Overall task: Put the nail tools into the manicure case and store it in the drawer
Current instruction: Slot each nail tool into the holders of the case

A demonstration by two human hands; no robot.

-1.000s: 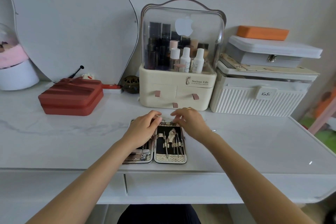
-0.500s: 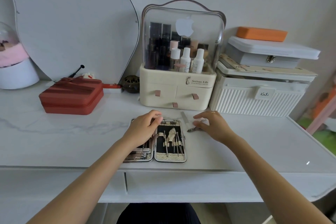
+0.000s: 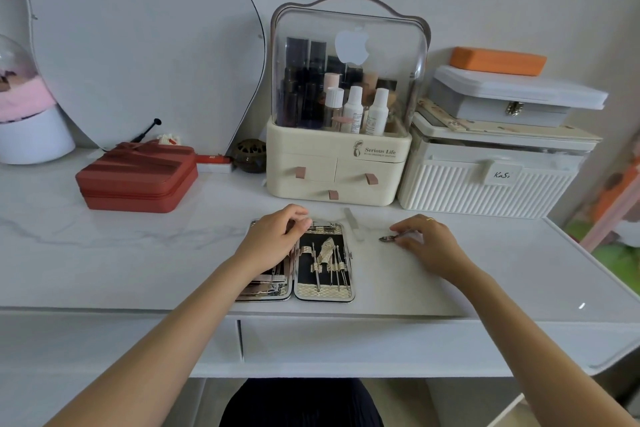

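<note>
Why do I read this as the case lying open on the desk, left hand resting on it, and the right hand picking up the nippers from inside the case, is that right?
Not quite. The head view shows the nippers on the desk top, to the right of the open manicure case, not inside it. The right hand is on them there; the left hand rests on the case.

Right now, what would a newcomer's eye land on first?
Probably the open metal-edged manicure case with its black lining, flat at the front centre of the white marble-look tabletop, with the left hand resting on its left half. Just to its right, the right hand pinches a small steel nail nipper on the tabletop. Behind stands the cream cosmetics organiser with a clear domed lid.
</note>
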